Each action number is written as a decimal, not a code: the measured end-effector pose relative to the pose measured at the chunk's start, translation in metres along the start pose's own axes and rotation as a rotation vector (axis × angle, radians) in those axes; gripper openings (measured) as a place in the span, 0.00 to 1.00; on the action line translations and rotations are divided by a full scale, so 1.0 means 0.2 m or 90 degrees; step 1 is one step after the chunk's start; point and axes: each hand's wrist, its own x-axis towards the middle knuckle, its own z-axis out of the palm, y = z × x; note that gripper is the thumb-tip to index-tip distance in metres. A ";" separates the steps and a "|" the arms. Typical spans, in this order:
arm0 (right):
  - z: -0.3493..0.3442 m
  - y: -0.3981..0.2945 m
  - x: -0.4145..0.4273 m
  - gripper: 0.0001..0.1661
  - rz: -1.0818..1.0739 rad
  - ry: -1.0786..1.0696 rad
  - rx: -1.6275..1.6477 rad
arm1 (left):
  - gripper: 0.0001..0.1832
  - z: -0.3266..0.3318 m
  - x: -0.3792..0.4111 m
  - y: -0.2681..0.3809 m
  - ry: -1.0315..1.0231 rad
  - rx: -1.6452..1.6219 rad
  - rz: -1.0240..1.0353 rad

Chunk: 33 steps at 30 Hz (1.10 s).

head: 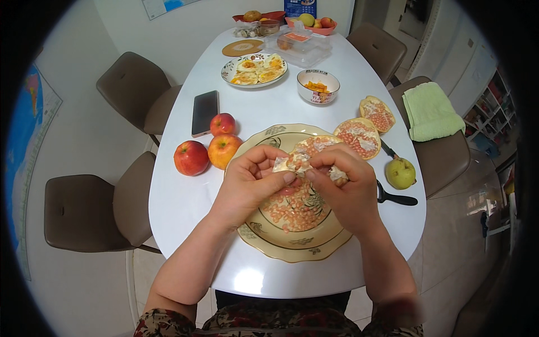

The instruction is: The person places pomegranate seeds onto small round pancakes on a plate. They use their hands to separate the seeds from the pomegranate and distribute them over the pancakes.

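Between my left hand (261, 181) and my right hand (345, 185) is a torn piece of pomegranate (298, 162), with white membrane and some pale pink seeds on it. Both thumbs and forefingers pinch it from either side. Below my hands lies a cream plate (294, 252) with a scalloped rim and dark leaf patterns. Loose pomegranate seeds (290, 215) cover its middle. A larger pomegranate section (316, 144) rests at the plate's far side, partly hidden by my fingers. Two more cut pomegranate pieces (358, 137) (377, 113) sit on the table beyond the plate's right edge.
Left of the plate are three red-and-yellow apples (191, 158) and a phone (205, 113). To the right lie a green pear-like fruit (400, 173), a knife (388, 148) and a black-handled peeler (398, 198). Farther back stand a plate of fried eggs (255, 84) and a bowl (318, 87).
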 end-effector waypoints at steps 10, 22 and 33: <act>0.00 0.00 -0.01 0.10 -0.042 0.027 -0.044 | 0.12 0.03 0.00 0.00 0.032 0.108 0.044; 0.02 -0.01 -0.01 0.10 -0.055 0.010 -0.081 | 0.12 0.03 -0.01 -0.01 0.067 0.159 0.052; 0.02 0.00 -0.01 0.09 -0.054 0.032 -0.111 | 0.11 0.01 -0.01 -0.04 0.060 0.170 0.075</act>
